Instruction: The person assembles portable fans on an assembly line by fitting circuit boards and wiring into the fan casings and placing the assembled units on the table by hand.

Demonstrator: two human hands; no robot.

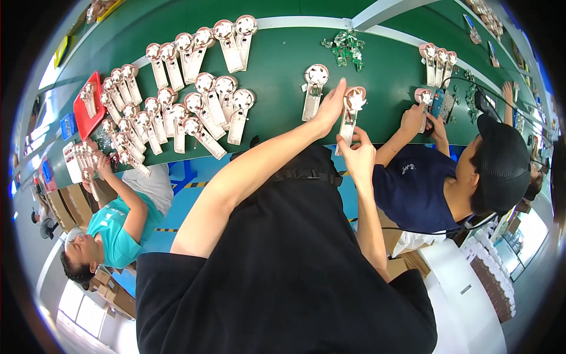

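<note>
My right hand (359,152) is closed around the lower handle of a handheld fan (352,106), an opened white body with a round pink-rimmed head and inner parts exposed. On the fan's left side my left hand (331,111) has its fingers stretched out toward the head; whether they touch it I cannot tell. Another opened fan (314,88) lies on the green table just left of that hand. Beyond the hands is a pile of small green circuit boards (346,48).
Rows of opened fans (203,106) cover the table's (277,71) left part, with a red tray (89,106) past them. At right a co-worker (436,171) handles a fan and a blue tool (437,103); another person (118,224) works at left. A white metal post (383,13) rises at the far edge.
</note>
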